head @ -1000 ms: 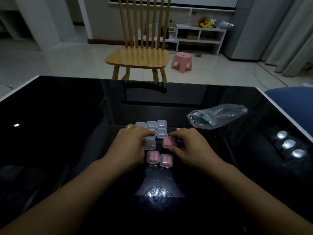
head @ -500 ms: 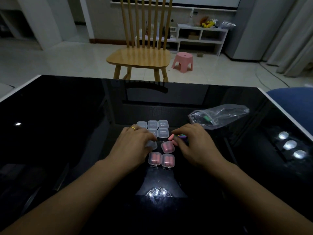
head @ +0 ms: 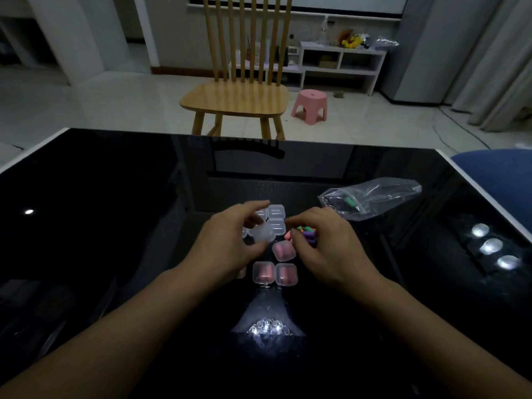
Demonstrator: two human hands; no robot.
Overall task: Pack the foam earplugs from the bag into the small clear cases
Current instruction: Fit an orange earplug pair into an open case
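Left hand [head: 230, 240] had just lifted an empty case [head: 263, 233] off the bench; right hand [head: 325, 243], beside the filled cases [head: 283, 250], pinched loose earplugs [head: 305, 232], next fill I'd guess.

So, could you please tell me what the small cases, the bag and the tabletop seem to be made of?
The small cases look like clear, slightly frosted hard plastic: pink contents show through. The bag looks like thin clear plastic film, crinkled and glinting. The tabletop seems glossy black glass or lacquer, since it mirrors the chair and lights.

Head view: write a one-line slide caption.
Left hand lifts an empty clear case while right hand gathers loose earplugs beside three filled cases; bag lies nearby.
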